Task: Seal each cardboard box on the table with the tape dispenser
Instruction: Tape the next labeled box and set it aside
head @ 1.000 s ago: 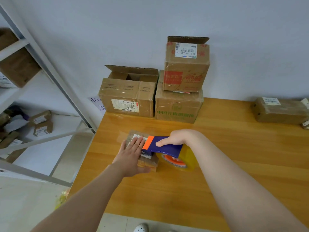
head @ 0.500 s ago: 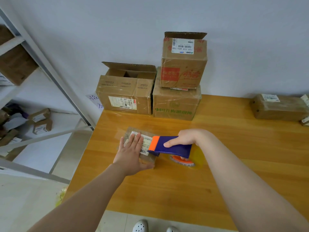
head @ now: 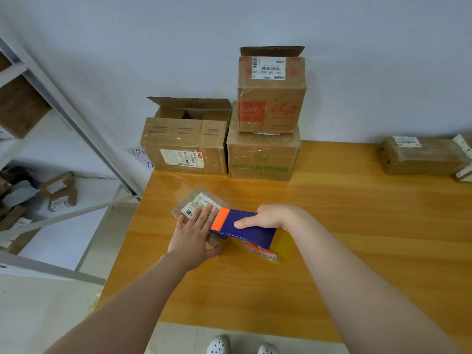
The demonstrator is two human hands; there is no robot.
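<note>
Left hand: the left hand (head: 194, 233) lies flat on the small flat cardboard box (head: 198, 204), fingers straight and spread over its label and pointing far-right; the thumb reaches round the box's near edge. It presses rather than grasps.

Right hand: the right hand (head: 268, 217) is wrapped over the top of the blue and orange tape dispenser (head: 245, 227), with the forefinger laid straight along its blue side. It holds the dispenser firmly.

Dispenser axis: its long axis runs left to right. The orange toothed end points left and sits at the left hand's fingertips (head: 213, 213), over the box's right edge. The clear tape roll (head: 279, 249) hangs at the near-right, just above the yellow wooden table (head: 344, 238).

Box position: it rests near the table's left edge, left of the right hand and under the left one. Its long side seems to run near-right to far-left, though the hand hides too much to be certain.

Turning relation: the box lies straight ahead of the toothed end, so any further strip would likely be drawn leftward across it while the left hand steadies it.

Far boxes: an open brown cardboard box (head: 186, 146) stands against the wall with its flaps up. Right of it is a taped carton with green print (head: 263, 159), carrying a smaller carton with a red panel (head: 272, 98). All are well apart from both hands.

Far right: a flat taped brown parcel (head: 421, 155) lies by the wall.
</note>
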